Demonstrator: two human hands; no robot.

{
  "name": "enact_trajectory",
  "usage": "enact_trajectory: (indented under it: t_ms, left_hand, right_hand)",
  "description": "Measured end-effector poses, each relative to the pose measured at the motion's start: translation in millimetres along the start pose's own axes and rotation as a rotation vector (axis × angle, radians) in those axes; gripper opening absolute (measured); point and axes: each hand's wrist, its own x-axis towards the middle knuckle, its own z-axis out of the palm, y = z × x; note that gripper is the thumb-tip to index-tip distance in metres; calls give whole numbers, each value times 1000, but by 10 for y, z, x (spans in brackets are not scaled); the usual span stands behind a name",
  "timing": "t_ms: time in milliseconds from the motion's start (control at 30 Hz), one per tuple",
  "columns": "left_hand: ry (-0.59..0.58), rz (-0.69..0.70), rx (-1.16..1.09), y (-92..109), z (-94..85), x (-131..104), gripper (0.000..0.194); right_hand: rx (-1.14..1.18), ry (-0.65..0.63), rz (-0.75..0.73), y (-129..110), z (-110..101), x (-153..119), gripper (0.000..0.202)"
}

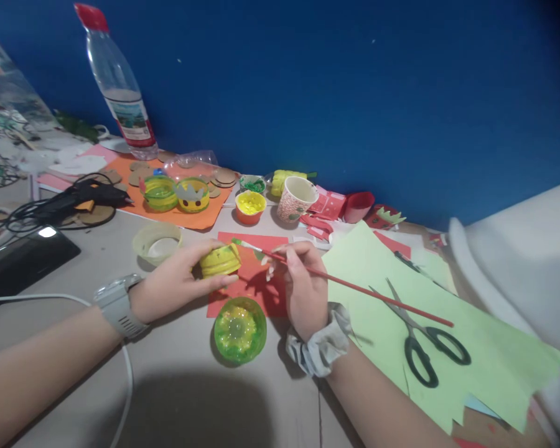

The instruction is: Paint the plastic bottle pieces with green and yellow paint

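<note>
My left hand (193,270) is closed round a small yellow-painted cup (220,261), held tilted above a red paper sheet (275,298). In my right hand (305,280) is a long red paintbrush (378,289), pinched near its ferrule. Its green-tipped bristles are close to the cup's upper rim; whether they touch it I cannot tell. Below, nearer me, sits a green and yellow painted plastic bottle bottom (240,330). A paint cup with yellow paint (251,204) and a small container with green paint (252,184) stand beyond the red sheet.
Black-handled scissors (420,336) lie on light green paper (490,348) at right. A patterned paper cup (296,198) stands at the back. Painted cups (192,195) rest on orange paper (186,219). A tall bottle (126,106), a glue gun (98,190) and a white cable (127,379) are leftward.
</note>
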Motion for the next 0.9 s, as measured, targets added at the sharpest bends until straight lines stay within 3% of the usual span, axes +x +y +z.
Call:
enact_trajectory:
  t_ms: [200,367,900]
  left_hand:
    - [39,18,9,-16,5,9,36]
    - [63,12,1,-22,11,11,35]
    - [60,-31,2,23,10,21,39]
  right_hand:
    - [-160,-12,-95,-79,73,-56,20]
    - [-248,-6,-93,-102,98,-58,21]
    - [-219,30,-12,-109,112,-62,24]
